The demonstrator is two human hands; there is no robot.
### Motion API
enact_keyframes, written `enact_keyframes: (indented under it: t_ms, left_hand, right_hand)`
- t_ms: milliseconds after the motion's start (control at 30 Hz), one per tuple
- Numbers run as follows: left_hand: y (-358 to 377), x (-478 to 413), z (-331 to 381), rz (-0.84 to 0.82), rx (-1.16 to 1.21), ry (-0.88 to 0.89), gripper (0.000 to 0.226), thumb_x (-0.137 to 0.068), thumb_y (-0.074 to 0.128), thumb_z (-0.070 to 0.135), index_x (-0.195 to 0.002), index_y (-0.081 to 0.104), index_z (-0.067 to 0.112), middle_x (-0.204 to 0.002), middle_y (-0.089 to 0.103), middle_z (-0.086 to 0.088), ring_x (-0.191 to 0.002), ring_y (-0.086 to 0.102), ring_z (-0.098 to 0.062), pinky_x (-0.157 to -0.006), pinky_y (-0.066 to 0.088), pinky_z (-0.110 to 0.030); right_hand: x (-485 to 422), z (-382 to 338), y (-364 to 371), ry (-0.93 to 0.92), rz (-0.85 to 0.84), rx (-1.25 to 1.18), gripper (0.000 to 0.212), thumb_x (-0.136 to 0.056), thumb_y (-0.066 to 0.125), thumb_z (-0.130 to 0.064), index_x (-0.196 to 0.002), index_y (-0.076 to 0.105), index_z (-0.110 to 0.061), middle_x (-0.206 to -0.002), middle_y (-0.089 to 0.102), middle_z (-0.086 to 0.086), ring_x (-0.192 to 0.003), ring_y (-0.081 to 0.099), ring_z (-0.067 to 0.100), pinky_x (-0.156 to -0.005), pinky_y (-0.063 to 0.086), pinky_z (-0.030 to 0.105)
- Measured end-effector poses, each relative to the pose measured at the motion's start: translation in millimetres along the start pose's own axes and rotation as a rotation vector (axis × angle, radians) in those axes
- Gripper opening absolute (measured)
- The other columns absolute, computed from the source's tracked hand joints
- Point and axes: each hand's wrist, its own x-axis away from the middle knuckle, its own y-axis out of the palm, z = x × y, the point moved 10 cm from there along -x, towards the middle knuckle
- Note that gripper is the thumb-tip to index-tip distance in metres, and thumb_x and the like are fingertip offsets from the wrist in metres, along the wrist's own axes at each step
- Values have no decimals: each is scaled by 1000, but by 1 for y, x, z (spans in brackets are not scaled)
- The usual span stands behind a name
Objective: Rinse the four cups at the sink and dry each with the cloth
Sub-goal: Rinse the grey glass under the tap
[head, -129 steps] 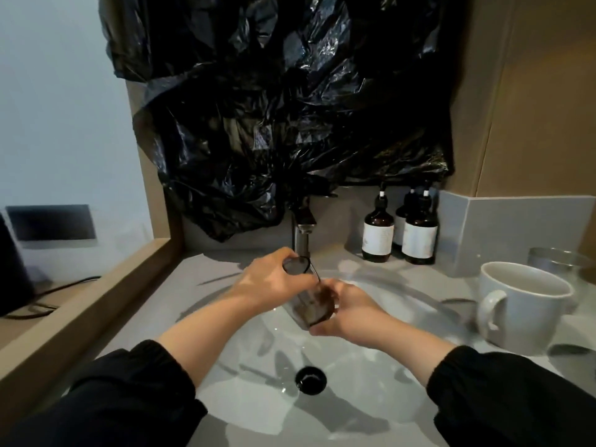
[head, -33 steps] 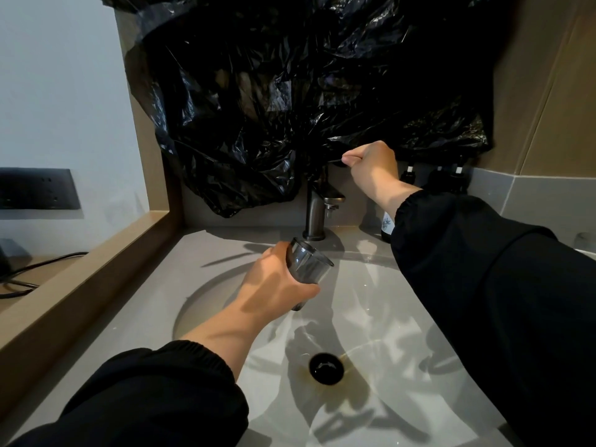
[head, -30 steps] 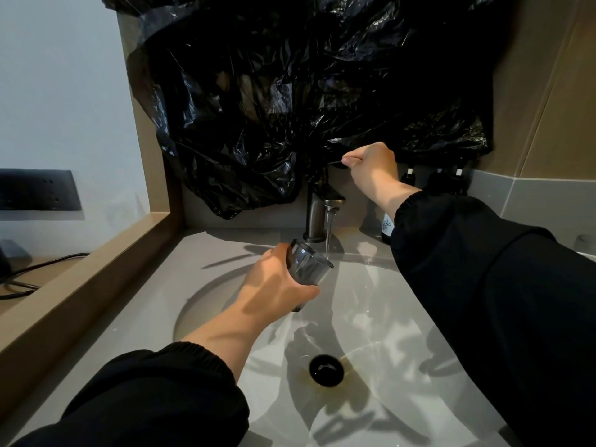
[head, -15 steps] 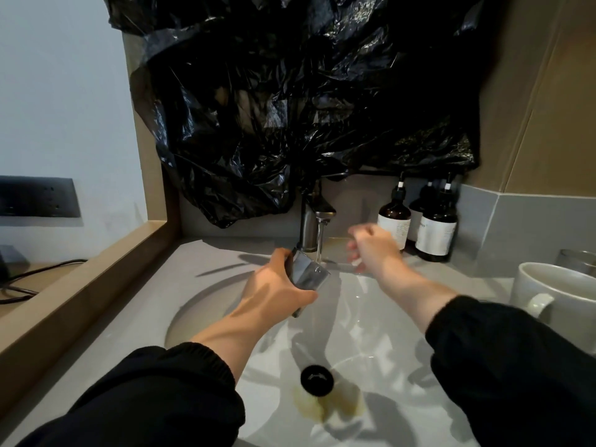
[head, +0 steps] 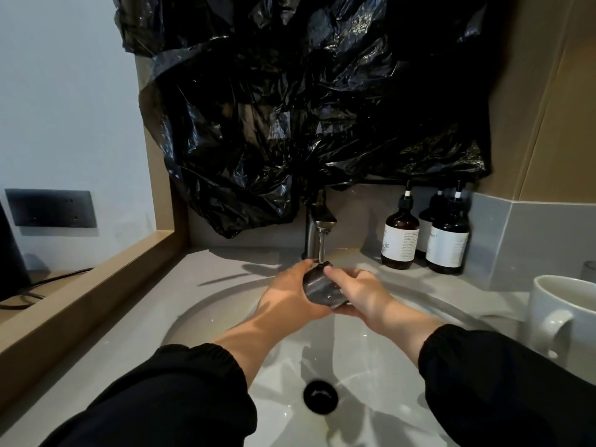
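A small glass (head: 321, 287) is held by both hands, the left hand (head: 287, 300) curled around one side and the right hand (head: 361, 296) around the other (above the sink (head: 206, 314)), under water running from the tap (head: 317, 227). A white mug (head: 562, 317) is seen at right.

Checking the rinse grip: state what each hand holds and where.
The left hand and right hand grip one glass cup by opposite sides under the faucet.

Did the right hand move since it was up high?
Yes. The right hand came down from above the tap and grips the glass cup below the spout, with the left hand.
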Motion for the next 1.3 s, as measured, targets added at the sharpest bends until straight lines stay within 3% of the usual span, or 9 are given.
enact_keyframes:
  t_ms: [167,333,500,667,767,967,1067,1200,1300]
  left_hand:
    - [-6,-1,-19,14,286,-118,83,-71,83,30,-141,39,28,-120,58,10,-104,58,-8,-87,51,-23]
    - [-3,4,-20,-41,371,-166,63,-84,71,35,-140,43,25,-121,55,10,-110,57,-14,-94,48,-30]
    - [-2,3,-13,-34,378,-150,57,-87,67,31,-139,45,27,-134,54,11,-117,54,-13,-98,48,-34]
    - [-1,4,-8,-51,371,-135,61,-88,66,29,-144,41,29,-140,49,11,-118,53,-11,-104,44,-36]
    - [2,4,-7,-76,371,-140,62,-90,62,36,-146,36,31,-144,45,9,-126,48,-14,-107,41,-41]
    - [9,10,-16,-109,596,-314,42,-102,28,47,-137,41,27,-120,59,-1,-106,60,-19,-97,48,-41]
    - [8,12,-28,-82,607,-424,47,-100,28,52,-137,41,25,-123,60,-7,-101,66,-26,-87,55,-40]
    - [15,20,-34,-134,677,-548,49,-98,32,58,-130,44,23,-110,64,-10,-83,67,-28,-70,59,-36]
    - [13,21,-37,-99,802,-567,38,-98,45,47,-123,49,19,-106,62,-10,-83,64,-26,-76,59,-40]
  right_hand:
    - [4,11,-11,108,70,-177,38,-90,60,-38,-112,59,-7,-102,70,16,-87,69,30,-63,58,37]
    - [15,14,-11,166,75,-295,23,-96,48,-37,-94,55,-14,-88,62,9,-80,65,26,-71,56,41]
    - [14,26,-14,230,74,-345,39,-95,43,-45,-113,51,-11,-112,57,15,-93,63,29,-52,56,35]
    - [20,32,-13,323,25,-391,42,-96,39,-47,-104,52,-7,-99,58,17,-85,62,28,-52,59,38]
    - [20,33,-9,338,8,-402,46,-96,39,-49,-107,52,-6,-104,60,20,-89,64,30,-56,60,39]
    - [21,22,6,245,-14,-307,39,-95,47,-46,-110,57,-11,-101,63,13,-88,64,25,-64,57,38]
    - [21,16,11,185,-48,-246,35,-92,55,-44,-106,59,-12,-106,62,15,-87,65,26,-69,58,38]
    - [23,10,15,101,-116,-221,28,-93,56,-35,-104,60,-9,-94,64,10,-87,65,27,-81,57,41]
    - [23,10,18,95,-144,-225,31,-93,57,-32,-112,60,-9,-101,66,11,-92,65,29,-78,57,39]
